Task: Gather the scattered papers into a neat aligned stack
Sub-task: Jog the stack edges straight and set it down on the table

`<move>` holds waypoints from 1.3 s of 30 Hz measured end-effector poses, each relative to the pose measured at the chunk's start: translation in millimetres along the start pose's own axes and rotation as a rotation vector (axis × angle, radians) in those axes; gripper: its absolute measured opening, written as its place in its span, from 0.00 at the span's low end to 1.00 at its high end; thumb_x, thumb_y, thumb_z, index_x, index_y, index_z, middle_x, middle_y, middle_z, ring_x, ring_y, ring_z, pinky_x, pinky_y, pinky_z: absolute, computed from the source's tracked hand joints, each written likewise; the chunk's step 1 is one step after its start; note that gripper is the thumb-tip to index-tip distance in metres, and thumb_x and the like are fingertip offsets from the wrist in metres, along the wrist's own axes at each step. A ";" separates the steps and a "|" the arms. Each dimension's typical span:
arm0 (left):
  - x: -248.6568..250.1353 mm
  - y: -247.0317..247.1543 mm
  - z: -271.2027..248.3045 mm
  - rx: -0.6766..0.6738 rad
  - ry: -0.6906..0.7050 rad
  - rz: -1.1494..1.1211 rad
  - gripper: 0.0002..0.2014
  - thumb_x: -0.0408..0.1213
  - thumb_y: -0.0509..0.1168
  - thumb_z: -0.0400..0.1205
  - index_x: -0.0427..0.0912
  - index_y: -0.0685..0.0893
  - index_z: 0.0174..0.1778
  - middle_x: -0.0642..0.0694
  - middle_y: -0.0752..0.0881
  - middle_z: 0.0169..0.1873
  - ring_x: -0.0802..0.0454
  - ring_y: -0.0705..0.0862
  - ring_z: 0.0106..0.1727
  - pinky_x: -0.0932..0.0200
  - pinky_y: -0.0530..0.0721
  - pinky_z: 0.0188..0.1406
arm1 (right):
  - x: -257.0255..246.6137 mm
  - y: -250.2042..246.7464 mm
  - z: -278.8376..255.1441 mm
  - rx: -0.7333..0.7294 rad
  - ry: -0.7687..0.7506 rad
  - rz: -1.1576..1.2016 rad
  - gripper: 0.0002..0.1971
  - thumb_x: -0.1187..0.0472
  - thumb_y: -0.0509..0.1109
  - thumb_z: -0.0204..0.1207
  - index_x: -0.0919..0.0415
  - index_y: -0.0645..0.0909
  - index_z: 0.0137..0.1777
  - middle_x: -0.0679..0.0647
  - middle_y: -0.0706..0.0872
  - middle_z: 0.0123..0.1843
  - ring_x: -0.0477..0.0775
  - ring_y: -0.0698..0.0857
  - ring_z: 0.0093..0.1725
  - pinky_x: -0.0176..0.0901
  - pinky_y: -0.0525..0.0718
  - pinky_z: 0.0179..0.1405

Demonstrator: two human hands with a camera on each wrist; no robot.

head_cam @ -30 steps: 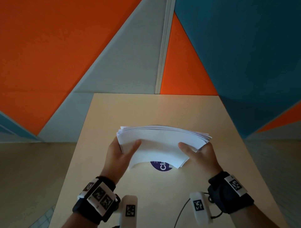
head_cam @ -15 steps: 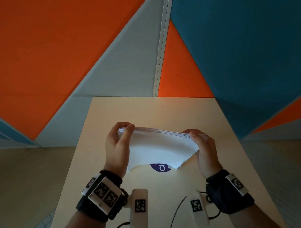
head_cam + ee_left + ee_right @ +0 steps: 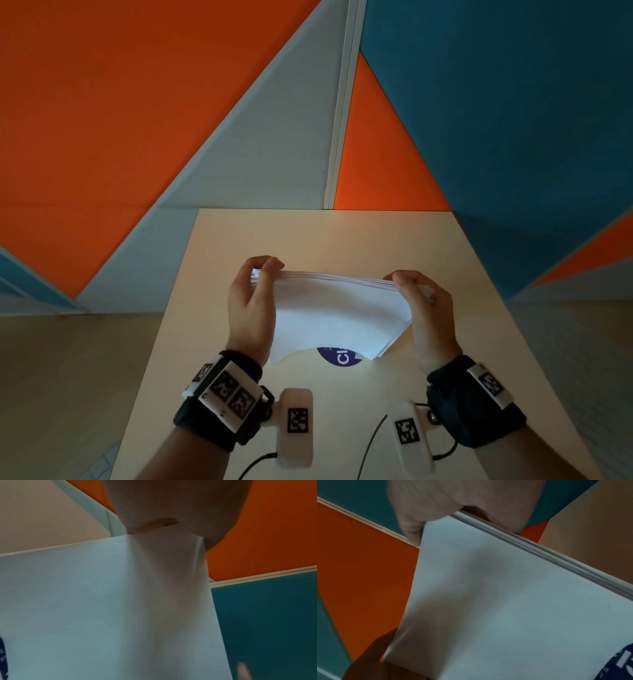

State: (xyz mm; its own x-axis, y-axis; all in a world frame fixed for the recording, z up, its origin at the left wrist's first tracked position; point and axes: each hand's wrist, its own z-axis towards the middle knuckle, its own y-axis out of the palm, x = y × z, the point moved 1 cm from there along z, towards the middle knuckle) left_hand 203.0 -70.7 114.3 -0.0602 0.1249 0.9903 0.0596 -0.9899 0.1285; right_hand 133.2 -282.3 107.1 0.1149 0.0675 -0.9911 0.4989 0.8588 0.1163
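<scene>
We see the stack of white paper (image 3: 337,313) held up on edge over the beige table (image 3: 445,260), between both hands. The left hand (image 3: 251,305) pinches the stack's upper left corner, thumb toward us and fingers curled over the far side. The right hand (image 3: 430,318) grips the upper right corner the same way — thumb on the near face, fingers wrapped behind. So both hands are closed on the paper, neither one slack.

The stack's top edge runs fairly level from one hand to the other, with the sheets slightly fanned at the left corner. The lower edge bows and hangs close to the tabletop; we cannot tell whether it touches. Just below it, partly covered by the sheets, lies a round dark blue sticker (image 3: 339,358) with white letters.

From the right wrist view the sheet edges (image 3: 547,555) show as several separate layers, not quite flush. In the left wrist view the paper's near face fills most of the picture, with the thumb (image 3: 171,507) pressed onto its top.

Each wrist carries a black band (image 3: 219,404) with square-coded white tags — thin black cables (image 3: 371,442) trail over the near table edge.
</scene>
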 end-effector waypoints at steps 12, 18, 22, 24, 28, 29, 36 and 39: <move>-1.2 3.8 0.7 0.037 0.064 0.071 0.04 0.42 0.65 0.78 0.50 0.83 0.38 0.59 0.85 0.36 0.62 0.81 0.44 0.63 0.75 0.50 | -3.4 0.8 1.3 -0.016 -0.033 -0.028 0.19 0.48 0.78 0.57 0.63 0.85 0.40 0.44 0.87 0.34 0.44 0.84 0.35 0.30 0.81 0.35; -2.4 5.6 5.8 0.077 0.063 0.092 0.06 0.44 0.64 0.78 0.49 0.83 0.38 0.57 0.85 0.34 0.56 0.82 0.40 0.58 0.78 0.46 | -0.5 -8.3 -1.8 -0.136 -0.011 -0.191 0.22 0.72 0.88 0.56 0.60 0.86 0.49 0.51 0.90 0.45 0.45 0.89 0.41 0.35 0.85 0.36; 3.3 9.2 5.8 0.107 0.097 0.088 0.08 0.45 0.65 0.80 0.45 0.85 0.40 0.53 0.87 0.35 0.54 0.84 0.40 0.56 0.80 0.45 | -3.4 -8.9 0.6 -0.100 -0.026 -0.168 0.12 0.77 0.83 0.62 0.65 0.87 0.42 0.50 0.92 0.37 0.46 0.89 0.36 0.36 0.85 0.34; 9.1 8.8 3.5 0.115 0.141 0.095 0.08 0.42 0.65 0.82 0.45 0.84 0.40 0.54 0.87 0.35 0.57 0.83 0.39 0.60 0.80 0.44 | -7.3 -11.6 2.5 -0.112 -0.052 -0.158 0.12 0.77 0.83 0.62 0.66 0.87 0.42 0.51 0.92 0.37 0.46 0.90 0.37 0.35 0.86 0.35; 3.8 5.4 -2.6 0.080 0.113 0.082 0.07 0.46 0.65 0.80 0.50 0.83 0.38 0.55 0.86 0.34 0.58 0.82 0.38 0.60 0.79 0.42 | -6.0 -13.0 0.4 -0.155 -0.032 -0.168 0.13 0.64 0.84 0.60 0.63 0.87 0.44 0.51 0.92 0.39 0.46 0.90 0.39 0.35 0.85 0.36; 1.0 4.9 -3.8 0.073 0.093 0.074 0.08 0.50 0.66 0.78 0.51 0.83 0.38 0.57 0.86 0.35 0.59 0.83 0.39 0.62 0.78 0.45 | -4.0 -12.4 -1.0 -0.159 -0.022 -0.167 0.15 0.60 0.84 0.59 0.62 0.87 0.44 0.51 0.92 0.39 0.46 0.90 0.39 0.35 0.86 0.37; -1.3 1.5 -4.7 0.027 0.096 0.076 0.07 0.45 0.72 0.73 0.47 0.82 0.40 0.57 0.85 0.37 0.55 0.83 0.44 0.57 0.79 0.50 | -0.6 -0.4 -3.8 -0.069 0.005 -0.040 0.19 0.45 0.75 0.58 0.63 0.84 0.35 0.45 0.88 0.32 0.42 0.85 0.34 0.29 0.80 0.34; -3.3 -0.4 -4.3 0.027 0.080 0.053 0.13 0.50 0.72 0.69 0.46 0.82 0.42 0.56 0.85 0.38 0.56 0.83 0.43 0.57 0.78 0.49 | 0.1 0.5 -2.7 -0.052 0.022 -0.005 0.15 0.47 0.76 0.58 0.59 0.84 0.32 0.44 0.85 0.29 0.42 0.83 0.32 0.29 0.79 0.33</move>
State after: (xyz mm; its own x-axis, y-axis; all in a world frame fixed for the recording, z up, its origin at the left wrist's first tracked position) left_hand 198.8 -71.1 110.7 -0.1353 0.0656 0.9886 0.0914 -0.9927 0.0784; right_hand 131.1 -280.5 106.9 0.0929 0.0735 -0.9930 0.4539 0.8845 0.1079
